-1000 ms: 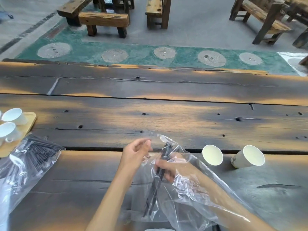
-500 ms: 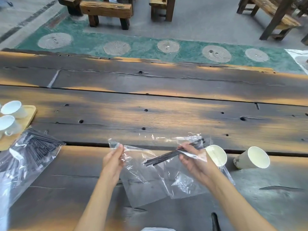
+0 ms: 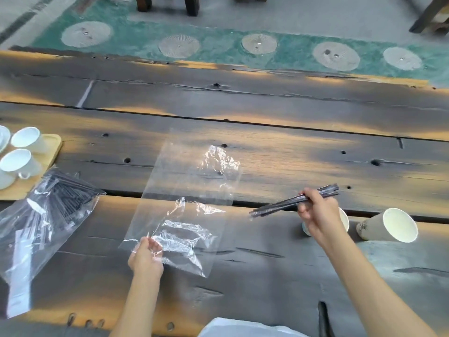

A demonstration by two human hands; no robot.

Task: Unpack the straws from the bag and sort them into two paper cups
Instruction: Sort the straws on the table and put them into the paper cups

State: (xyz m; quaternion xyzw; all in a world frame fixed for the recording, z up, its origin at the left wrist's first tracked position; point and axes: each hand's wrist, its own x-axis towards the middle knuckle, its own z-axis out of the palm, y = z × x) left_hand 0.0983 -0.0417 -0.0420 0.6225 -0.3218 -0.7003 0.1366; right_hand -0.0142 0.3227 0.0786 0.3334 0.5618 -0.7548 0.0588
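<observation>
My right hand (image 3: pixel 315 212) grips a small bundle of black straws (image 3: pixel 281 205), held nearly level above the table. Right behind that hand stands a white paper cup (image 3: pixel 344 218), mostly hidden by it. A second paper cup (image 3: pixel 393 226) lies tilted on its side further right, its mouth facing me. My left hand (image 3: pixel 145 254) pinches the near corner of an empty clear plastic bag (image 3: pixel 187 190), which spreads flat over the table's middle. At the left lies another clear bag full of black straws (image 3: pixel 46 215).
The dark wooden plank table (image 3: pixel 291 147) has knots and a gap between boards. White ceramic cups (image 3: pixel 24 152) sit on a light wooden tray (image 3: pixel 52 147) at the left edge. Bench legs and a green floor strip lie beyond the far edge.
My right hand has pulled the straws fully out of the bag and moved right toward the cups. My left hand has drawn the empty bag down and laid it flat.
</observation>
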